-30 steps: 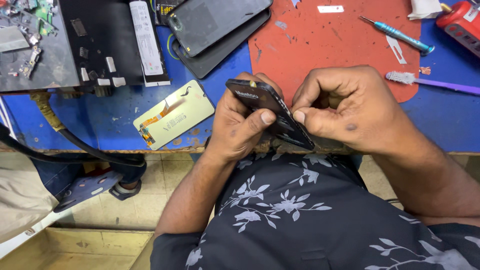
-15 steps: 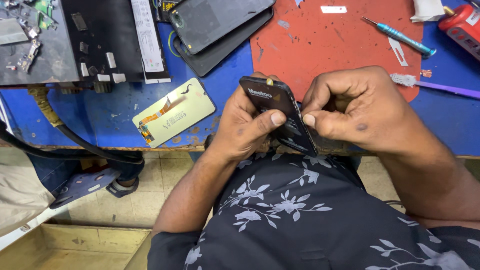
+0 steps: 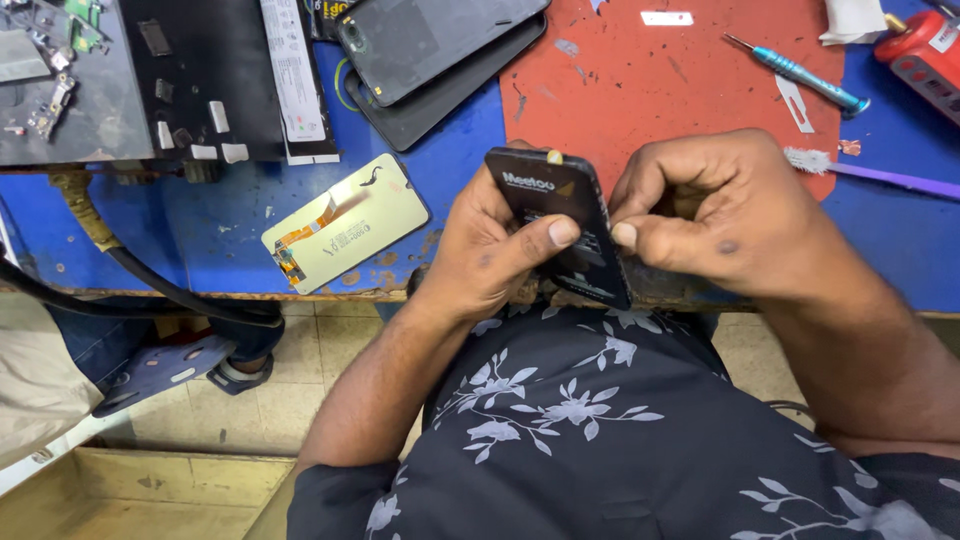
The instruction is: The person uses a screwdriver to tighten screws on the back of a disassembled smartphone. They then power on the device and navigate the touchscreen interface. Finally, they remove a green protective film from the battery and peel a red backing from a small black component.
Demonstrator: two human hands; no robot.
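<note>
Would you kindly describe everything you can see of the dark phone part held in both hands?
The dark phone part is a flat, black, rounded-corner slab, seemingly plastic or glass, with pale print near its top end and a small yellow tab on the upper edge. It is held tilted above the near edge of the blue workbench. The left hand grips it from the left, thumb across its face; the right hand pinches its right edge.
</note>
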